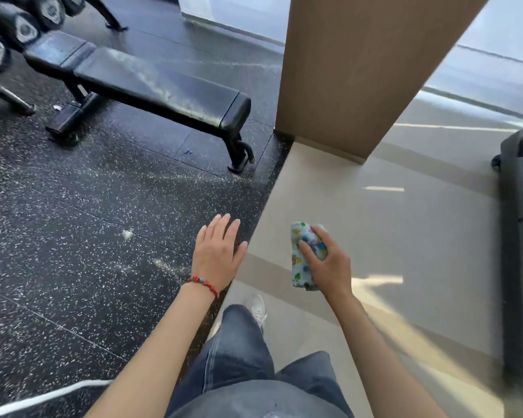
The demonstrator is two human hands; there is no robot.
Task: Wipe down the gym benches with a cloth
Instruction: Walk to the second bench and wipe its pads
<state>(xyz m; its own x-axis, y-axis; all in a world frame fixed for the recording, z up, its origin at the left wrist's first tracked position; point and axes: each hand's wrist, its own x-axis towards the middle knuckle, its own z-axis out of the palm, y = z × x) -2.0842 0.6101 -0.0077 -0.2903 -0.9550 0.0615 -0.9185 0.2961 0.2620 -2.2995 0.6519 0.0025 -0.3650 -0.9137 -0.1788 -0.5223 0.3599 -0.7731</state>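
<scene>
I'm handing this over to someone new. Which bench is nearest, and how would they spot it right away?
Start at the tan pillar where the speckled black rubber floor meets the pale tile. Left of it stands the flat black bench, its far end near the dumbbell rack. Unlike the dumbbells, it is one long padded slab with a streaky sheen on top.

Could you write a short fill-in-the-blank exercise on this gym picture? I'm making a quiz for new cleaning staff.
1. The patterned cloth is held in the ____ hand.
2. The left hand, fingers straight, holds ____.
3. The black padded bench stands on the speckled ____ floor.
4. A red beaded bracelet circles the ____ wrist.

Missing words: right; nothing; black; left
</scene>
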